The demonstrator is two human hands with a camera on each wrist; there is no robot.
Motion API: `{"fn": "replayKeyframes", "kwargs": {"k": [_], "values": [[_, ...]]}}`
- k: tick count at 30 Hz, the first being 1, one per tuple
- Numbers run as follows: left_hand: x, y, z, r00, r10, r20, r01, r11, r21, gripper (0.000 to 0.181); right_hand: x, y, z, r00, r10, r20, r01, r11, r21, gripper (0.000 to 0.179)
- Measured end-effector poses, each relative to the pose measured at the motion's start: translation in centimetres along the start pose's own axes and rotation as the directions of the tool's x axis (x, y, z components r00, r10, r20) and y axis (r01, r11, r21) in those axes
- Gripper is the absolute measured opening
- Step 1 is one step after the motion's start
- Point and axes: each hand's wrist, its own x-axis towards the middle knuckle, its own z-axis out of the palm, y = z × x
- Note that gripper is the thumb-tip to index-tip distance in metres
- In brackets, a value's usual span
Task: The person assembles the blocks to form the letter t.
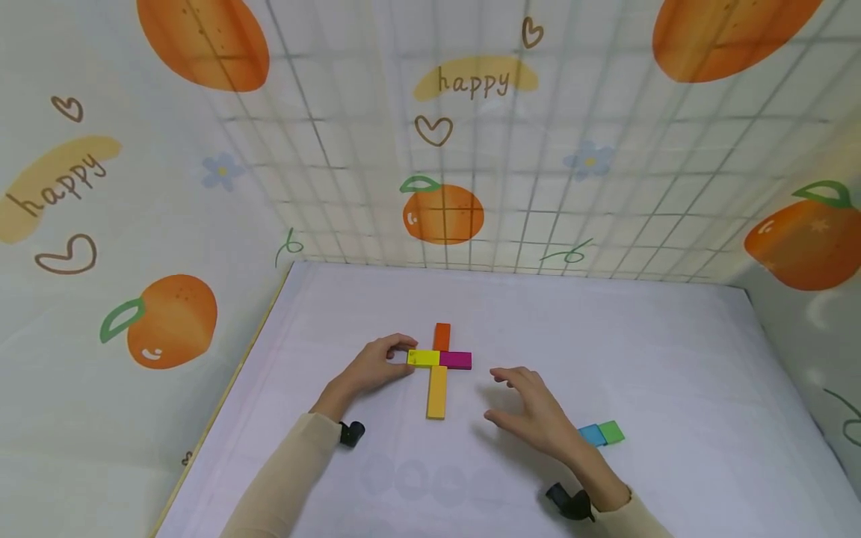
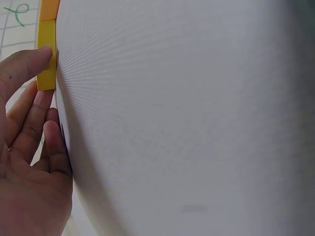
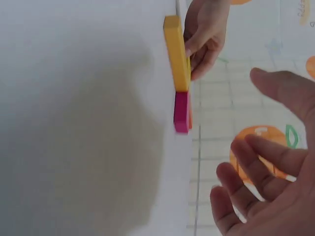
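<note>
Four-armed in outline, a cross of flat blocks lies on the white table. Its left arm is a bright yellow block (image 1: 424, 359), its right arm a magenta block (image 1: 456, 361). An orange block (image 1: 442, 337) points away at the top, and a longer amber block (image 1: 436, 393) runs toward the person. My left hand (image 1: 374, 366) pinches the outer end of the yellow block between thumb and fingers. My right hand (image 1: 534, 411) hovers to the right of the magenta block, thumb and fingers spread apart, holding nothing. In the right wrist view the magenta block (image 3: 181, 112) touches the amber block's end.
A blue block (image 1: 592, 435) and a green block (image 1: 611, 432) lie side by side near the right wrist, the blue one partly behind the forearm. Patterned cloth walls (image 1: 363, 172) with oranges stand behind and beside the table (image 1: 673, 351).
</note>
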Motion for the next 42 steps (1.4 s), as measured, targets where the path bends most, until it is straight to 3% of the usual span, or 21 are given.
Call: {"fn": "replayKeyframes", "kwargs": {"k": [14,23,32,42], "values": [[0.0,0.1,0.1,1.000,-0.008,-0.007,0.008,1.000,-0.008,0.043,-4.0,3.7,-3.6,0.997,-0.059,-0.052,0.059,0.998,0.002,0.058],[-0.1,0.2,0.1,1.000,-0.016,-0.010,0.015,1.000,-0.006,0.043,-5.4,6.0,-5.7,0.997,-0.074,-0.010,0.074,0.997,-0.028,0.053],[0.1,0.0,0.1,1.000,-0.004,-0.009,0.004,1.000,-0.001,0.043,-7.0,8.3,-8.3,0.998,-0.035,0.058,0.034,0.999,0.018,0.049],[0.1,0.0,0.2,1.000,-0.011,-0.009,0.011,1.000,-0.003,0.043,-8.5,10.8,-9.7,0.997,0.040,0.066,-0.043,0.998,0.036,0.048]]}}
